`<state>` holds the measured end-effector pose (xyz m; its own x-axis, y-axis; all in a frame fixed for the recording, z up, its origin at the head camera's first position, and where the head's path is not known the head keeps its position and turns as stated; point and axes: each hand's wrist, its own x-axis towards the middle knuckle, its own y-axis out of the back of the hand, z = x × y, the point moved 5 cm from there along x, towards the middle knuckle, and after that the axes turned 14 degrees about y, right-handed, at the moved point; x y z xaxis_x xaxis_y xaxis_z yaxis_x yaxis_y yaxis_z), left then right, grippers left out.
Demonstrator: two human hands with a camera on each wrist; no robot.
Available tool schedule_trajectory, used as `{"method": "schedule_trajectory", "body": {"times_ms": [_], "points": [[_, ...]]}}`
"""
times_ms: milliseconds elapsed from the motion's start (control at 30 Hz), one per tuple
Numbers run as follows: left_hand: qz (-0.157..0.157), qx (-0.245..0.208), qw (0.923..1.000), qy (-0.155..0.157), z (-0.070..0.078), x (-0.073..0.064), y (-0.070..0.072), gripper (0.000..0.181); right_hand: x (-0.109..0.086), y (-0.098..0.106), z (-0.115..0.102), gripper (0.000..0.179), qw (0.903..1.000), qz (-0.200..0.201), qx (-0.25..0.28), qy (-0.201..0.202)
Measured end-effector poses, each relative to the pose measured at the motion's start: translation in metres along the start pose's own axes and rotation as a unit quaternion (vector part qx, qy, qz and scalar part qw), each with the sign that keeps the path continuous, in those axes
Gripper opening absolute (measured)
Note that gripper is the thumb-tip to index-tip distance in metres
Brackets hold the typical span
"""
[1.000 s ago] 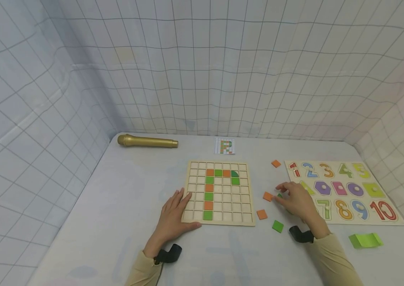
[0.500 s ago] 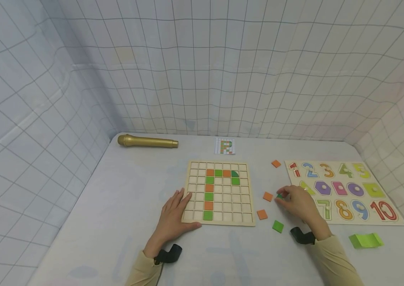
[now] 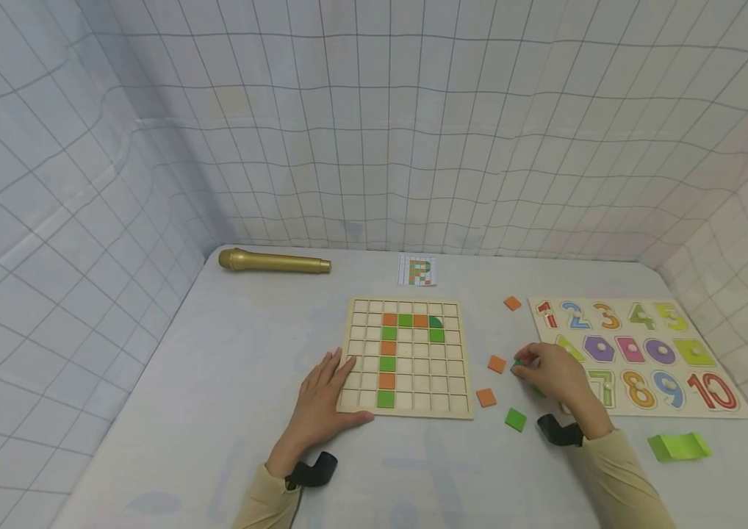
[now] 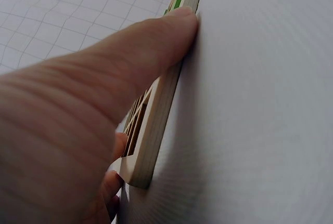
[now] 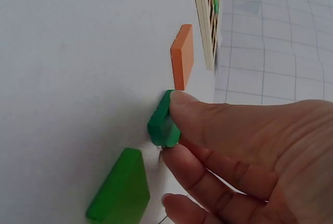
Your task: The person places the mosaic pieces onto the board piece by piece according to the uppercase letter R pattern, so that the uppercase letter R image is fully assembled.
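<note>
A dark green piece (image 5: 160, 121) is sitting low at the table (image 3: 215, 367), between the grid board (image 3: 422, 365) and the number board (image 3: 625, 316); whether it is touching the tabletop is hard to tell. The right hand (image 3: 552, 373) is pinching it, thumb lying across the face and a finger meeting its lower edge, closed down to the piece itself. That hold is taking in only a small area, so the piece could be twisting or slipping if the thumb is pressing off-centre — and since the thumb is hiding part of its outline, it could be arriving at a cell turned the wrong way. Just beside it an orange tile (image 5: 182, 57) is lying close enough to be knocked by a sideways sweep, while a light green tile (image 5: 122, 190) is resting near the lower fingers, which could be nudging it as the hand is turning. The left hand (image 3: 323, 400) is gripping nothing, its fingers spreading over the board's left edge and its thumb lying along the near edge; uneven pressure there could be skewing the board or jolting its seated tiles. Farther off, the pattern card (image 3: 416, 270) is lying beyond the board — a misreading of it could be putting a colour in the wrong cell.
</note>
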<state>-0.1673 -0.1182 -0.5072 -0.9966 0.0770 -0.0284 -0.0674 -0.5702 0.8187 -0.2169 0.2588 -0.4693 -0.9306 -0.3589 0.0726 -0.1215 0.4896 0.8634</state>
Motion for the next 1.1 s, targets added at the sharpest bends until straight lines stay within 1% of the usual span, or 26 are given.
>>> {"method": "schedule_trajectory", "body": {"times_ms": [200, 400, 600, 700, 800, 867, 967, 1100], "points": [[-0.001, 0.0, 1.0, -0.001, 0.001, -0.001, 0.0, 0.096, 0.0, 0.0, 0.0, 0.019, 0.9996, -0.013, 0.017, -0.019], [0.002, 0.001, 1.0, -0.005, 0.001, -0.001, 0.0, 0.095, -0.001, -0.001, 0.002, 0.021, 0.9987, -0.007, 0.042, -0.027], [0.004, 0.001, 1.0, -0.007, 0.001, -0.001, 0.001, 0.095, -0.002, 0.0, 0.002, 0.022, 0.9969, 0.017, 0.076, -0.017], [0.007, 0.003, 0.9999, -0.009, 0.002, -0.001, 0.002, 0.095, 0.002, 0.001, -0.002, 0.022, 0.9949, 0.04, 0.092, -0.006], [0.007, 0.004, 0.9999, -0.009, 0.002, -0.001, 0.002, 0.095, 0.01, -0.001, -0.008, 0.021, 0.9896, 0.063, 0.129, 0.009], [0.007, 0.003, 0.9999, -0.009, 0.002, -0.001, 0.002, 0.095, 0.016, -0.003, -0.014, 0.021, 0.9852, 0.071, 0.155, 0.015], [0.006, 0.002, 1.0, -0.008, 0.002, -0.001, 0.002, 0.095, 0.025, -0.01, -0.022, 0.023, 0.9787, 0.071, 0.192, 0.008], [0.007, 0.003, 0.9999, -0.007, 0.002, 0.0, 0.002, 0.095, 0.039, -0.022, -0.034, 0.023, 0.9728, 0.073, 0.22, -0.002]]}}
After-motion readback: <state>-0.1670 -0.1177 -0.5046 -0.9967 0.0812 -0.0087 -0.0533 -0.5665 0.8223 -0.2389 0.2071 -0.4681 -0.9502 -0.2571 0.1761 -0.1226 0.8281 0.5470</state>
